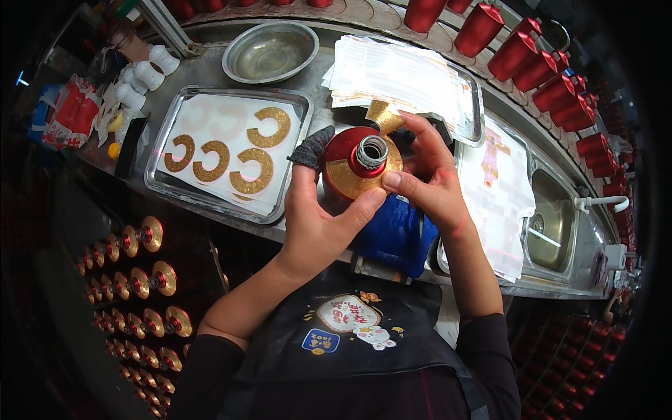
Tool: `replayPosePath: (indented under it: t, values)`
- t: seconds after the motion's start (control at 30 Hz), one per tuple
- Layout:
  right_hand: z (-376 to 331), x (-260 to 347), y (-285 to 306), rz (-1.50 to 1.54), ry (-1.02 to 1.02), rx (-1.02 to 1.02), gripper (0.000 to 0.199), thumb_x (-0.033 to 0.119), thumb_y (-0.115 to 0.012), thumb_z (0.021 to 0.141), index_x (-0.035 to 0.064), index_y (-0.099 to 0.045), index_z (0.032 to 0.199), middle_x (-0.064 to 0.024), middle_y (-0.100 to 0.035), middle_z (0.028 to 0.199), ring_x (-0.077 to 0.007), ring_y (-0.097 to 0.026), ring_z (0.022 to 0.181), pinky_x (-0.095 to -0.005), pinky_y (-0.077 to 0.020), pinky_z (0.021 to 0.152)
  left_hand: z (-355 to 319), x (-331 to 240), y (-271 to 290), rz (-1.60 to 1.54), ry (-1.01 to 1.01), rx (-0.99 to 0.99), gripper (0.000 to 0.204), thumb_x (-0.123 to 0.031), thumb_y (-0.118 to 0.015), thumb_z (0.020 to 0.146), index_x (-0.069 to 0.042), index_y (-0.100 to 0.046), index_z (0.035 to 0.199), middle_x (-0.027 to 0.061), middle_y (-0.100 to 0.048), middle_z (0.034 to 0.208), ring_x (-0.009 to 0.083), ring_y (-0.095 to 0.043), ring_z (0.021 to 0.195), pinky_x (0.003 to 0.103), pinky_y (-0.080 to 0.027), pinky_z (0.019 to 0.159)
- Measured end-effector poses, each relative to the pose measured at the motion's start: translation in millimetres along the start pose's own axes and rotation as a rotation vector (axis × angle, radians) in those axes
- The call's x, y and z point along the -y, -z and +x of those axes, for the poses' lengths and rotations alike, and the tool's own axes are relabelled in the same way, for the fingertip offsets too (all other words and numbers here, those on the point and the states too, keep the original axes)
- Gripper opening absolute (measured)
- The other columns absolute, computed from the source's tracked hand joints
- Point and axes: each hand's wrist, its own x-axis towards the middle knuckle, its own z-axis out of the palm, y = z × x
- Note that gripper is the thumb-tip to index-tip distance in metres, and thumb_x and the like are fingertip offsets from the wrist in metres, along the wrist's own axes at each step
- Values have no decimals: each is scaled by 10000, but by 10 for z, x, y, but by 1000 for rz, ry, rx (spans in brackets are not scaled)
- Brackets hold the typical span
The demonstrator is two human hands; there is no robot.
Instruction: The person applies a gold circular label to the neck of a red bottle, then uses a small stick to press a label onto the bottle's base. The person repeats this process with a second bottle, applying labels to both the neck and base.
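Note:
A red metallic bottle point(334, 148) with a bare threaded neck is tilted toward me above the counter's front edge. My left hand point(316, 227) grips its left side, thumb along the front of the shoulder; a dark cover wraps one fingertip. Around the shoulder lies a curved gold decal point(350, 183), its far end lifted off the surface. My right hand point(435, 183) pinches that raised end in its fingers, while the thumb presses the decal near the neck. Blue cloth point(399, 241) sits just below the bottle. The bottle's lower body is hidden.
On the left, a metal tray point(305, 115) holds a sheet with several gold C-shaped decals. Behind stand a metal bowl point(271, 52) and a stack of paper sheets point(399, 70). A sink point(549, 224) is at right. Red bottles point(479, 29) line the back; gold-shouldered ones point(163, 278) fill the lower left.

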Motion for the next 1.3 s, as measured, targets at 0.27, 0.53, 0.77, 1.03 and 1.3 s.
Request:
replayPosePath:
  t: [0.27, 0.53, 0.77, 1.03, 1.3]
  values:
    - [-13, 51, 9, -1, -33, 23, 718, 122, -811, 834, 64, -471, 1463, -57, -548, 1380, -31, -585, 816, -203, -493, 717, -25, 55, -7, 31, -53, 13, 795, -146, -836, 822, 31, -334, 1412, 161, -534, 1328, 220, -561, 1231, 370, -457, 1058]
    - [79, 103, 83, 44, -31, 45, 580, 99, -788, 844, 45, -544, 1368, -34, -611, 1240, -25, -588, 787, -190, -484, 695, 74, 128, 26, 132, -111, 109, 936, -96, -922, 687, 0, -326, 1403, 152, -511, 1377, 248, -544, 1283, 387, -437, 1091]
    - [19, 47, 33, 147, -40, 33, 474, 58, -772, 831, 30, -598, 1271, -18, -642, 1157, -10, -572, 734, -172, -442, 610, 198, 33, 303, 127, 8, 305, 996, -111, -944, 645, -30, -325, 1421, 138, -472, 1416, 249, -513, 1308, 379, -414, 1113]
    - [6, 43, 59, 193, -99, 23, 468, 69, -759, 849, 36, -591, 1284, -16, -642, 1139, -10, -553, 676, -182, -379, 517, 350, 60, 388, -309, 9, 468, 1034, -157, -916, 730, -4, -274, 1526, 125, -438, 1508, 191, -475, 1371, 347, -347, 1166]
    - [-29, 60, -89, 209, -84, -34, 483, 6, -781, 842, 22, -584, 1282, -12, -617, 1197, -7, -589, 775, -172, -477, 682, 326, -15, 349, -353, 178, 333, 776, -209, -752, 914, 52, -277, 1468, 186, -486, 1448, 237, -493, 1347, 388, -370, 1153]
